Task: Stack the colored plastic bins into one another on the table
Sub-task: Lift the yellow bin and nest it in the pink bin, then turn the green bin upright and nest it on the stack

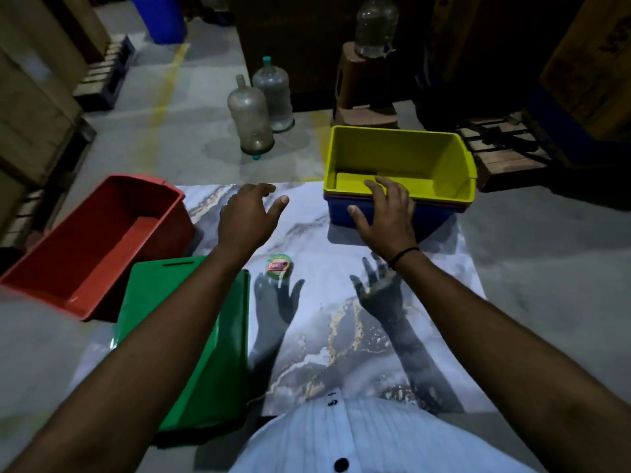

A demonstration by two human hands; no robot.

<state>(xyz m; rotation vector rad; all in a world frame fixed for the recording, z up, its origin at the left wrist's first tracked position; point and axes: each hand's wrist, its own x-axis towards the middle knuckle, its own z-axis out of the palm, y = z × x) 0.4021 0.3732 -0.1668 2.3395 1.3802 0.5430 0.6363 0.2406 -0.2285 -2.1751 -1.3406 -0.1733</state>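
Note:
A yellow bin (409,155) sits nested inside a blue bin (430,216) at the far right of the marbled table (341,319); a thin purple rim shows between them. My right hand (386,213) rests on the near rim of this stack, fingers over the yellow edge and thumb on the blue wall. An empty red bin (95,244) stands at the far left, hanging partly over the table's edge. A green bin (205,336) lies below it, under my left forearm. My left hand (249,216) hovers over the table between the red bin and the stack, fingers spread, holding nothing.
A small round green tape roll (279,266) lies on the table between my hands. Beyond the table, on the floor, stand two large clear water jugs (251,114), a brown stool (362,87) carrying another jug, wooden pallets (505,148) and cardboard boxes (30,97).

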